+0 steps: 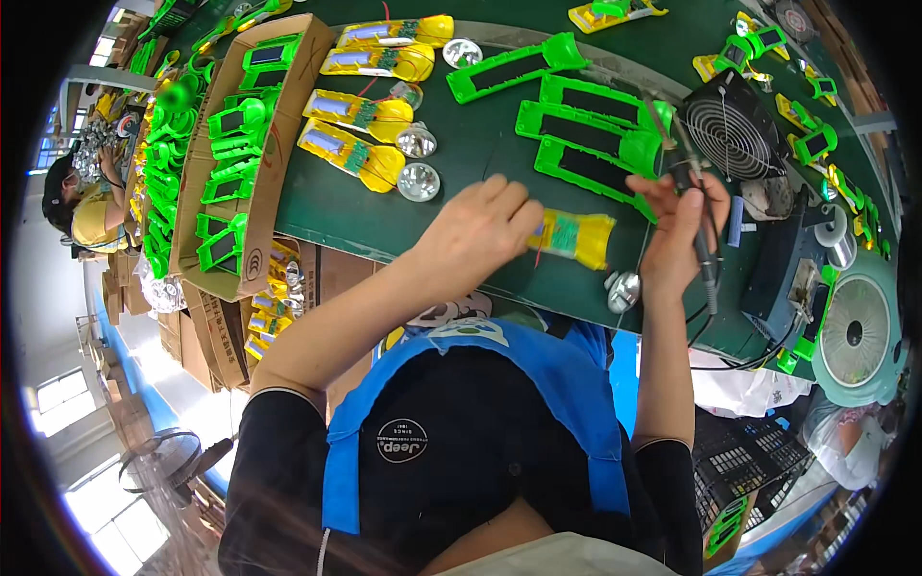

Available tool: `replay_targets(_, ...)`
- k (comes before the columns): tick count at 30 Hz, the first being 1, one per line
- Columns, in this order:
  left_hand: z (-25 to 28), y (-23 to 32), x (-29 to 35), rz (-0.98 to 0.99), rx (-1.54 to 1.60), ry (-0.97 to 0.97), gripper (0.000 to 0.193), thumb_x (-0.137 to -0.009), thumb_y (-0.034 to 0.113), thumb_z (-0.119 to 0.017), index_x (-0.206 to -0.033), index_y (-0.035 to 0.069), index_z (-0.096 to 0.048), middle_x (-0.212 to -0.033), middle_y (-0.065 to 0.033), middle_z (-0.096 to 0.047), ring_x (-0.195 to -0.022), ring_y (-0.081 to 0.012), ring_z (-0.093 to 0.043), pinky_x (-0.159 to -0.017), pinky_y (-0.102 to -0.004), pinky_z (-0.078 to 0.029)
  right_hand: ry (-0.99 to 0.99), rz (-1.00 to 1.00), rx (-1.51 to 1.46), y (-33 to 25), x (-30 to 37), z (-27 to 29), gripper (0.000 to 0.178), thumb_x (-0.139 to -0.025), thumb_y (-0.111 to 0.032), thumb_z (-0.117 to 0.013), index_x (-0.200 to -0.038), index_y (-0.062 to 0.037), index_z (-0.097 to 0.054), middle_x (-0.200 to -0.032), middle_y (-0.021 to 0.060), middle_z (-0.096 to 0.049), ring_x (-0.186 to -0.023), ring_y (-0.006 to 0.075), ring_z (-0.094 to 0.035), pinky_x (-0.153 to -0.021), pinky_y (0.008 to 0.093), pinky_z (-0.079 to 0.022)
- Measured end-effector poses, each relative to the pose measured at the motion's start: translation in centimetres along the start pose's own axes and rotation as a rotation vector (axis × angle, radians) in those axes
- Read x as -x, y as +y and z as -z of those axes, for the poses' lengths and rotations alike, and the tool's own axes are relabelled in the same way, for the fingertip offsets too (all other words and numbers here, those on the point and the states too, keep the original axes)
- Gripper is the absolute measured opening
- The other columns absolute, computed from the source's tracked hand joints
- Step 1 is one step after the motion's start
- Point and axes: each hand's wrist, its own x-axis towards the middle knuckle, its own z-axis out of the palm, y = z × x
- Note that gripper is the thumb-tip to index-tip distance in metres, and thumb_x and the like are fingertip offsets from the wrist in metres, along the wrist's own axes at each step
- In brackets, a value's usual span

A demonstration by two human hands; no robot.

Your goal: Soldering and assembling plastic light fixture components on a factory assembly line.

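Note:
In front of me a yellow flashlight half-shell (588,238) lies on the green table, a green circuit board showing inside it. The curled fingers of my left hand (480,233) close over its left end and hide that part; a red wire sticks out below. My right hand (680,230) grips a soldering iron (709,259), its tip pointing up and away, apart from the board. Close to my right wrist is a shiny reflector (623,291). Just beyond the half-shell, several green casings (586,130) with dark panels are laid out.
Several yellow half-shells (355,158) with reflectors lie to the left, beside a cardboard box (252,274) of green casings. At right stand a black fan (735,125), a dark soldering station (776,274) with a solder spool (837,240), and a round pale-green fan (855,331).

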Motion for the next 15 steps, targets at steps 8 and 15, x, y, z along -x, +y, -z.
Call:
replay_targets(8, -1.0, 0.5, -1.4, -0.029, 0.353, 0.134, 0.044, -0.071, 0.003, -0.073, -0.113, 0.007, -0.062, -0.107, -0.0111, -0.058, -0.090, -0.0258, -0.058, -0.072, -0.0347, -0.051, 0.008, 0.137, -0.014, -4.3, 6.5, 7.0, 0.035, -0.090, -0.039, -0.058, -0.106, -0.0104, -0.045, -0.098, 0.0080, -0.055, -0.078, 0.0165, -0.046, -0.073, 0.0338, -0.038)
replay_targets(15, -2.4, 1.4, -3.4, 0.417, 0.907, 0.134, 0.015, -0.076, -0.002, -0.067, -0.091, 0.002, -0.063, -0.086, -0.0103, -0.061, -0.070, -0.0233, -0.059, -0.059, -0.0299, -0.048, 0.048, -0.150, 0.007, -2.6, 8.4, 6.4, 0.034, -0.088, -0.029, -0.060, -0.099, -0.0001, -0.048, -0.084, 0.0117, -0.056, -0.071, 0.0163, -0.054, -0.070, 0.0287, -0.044)
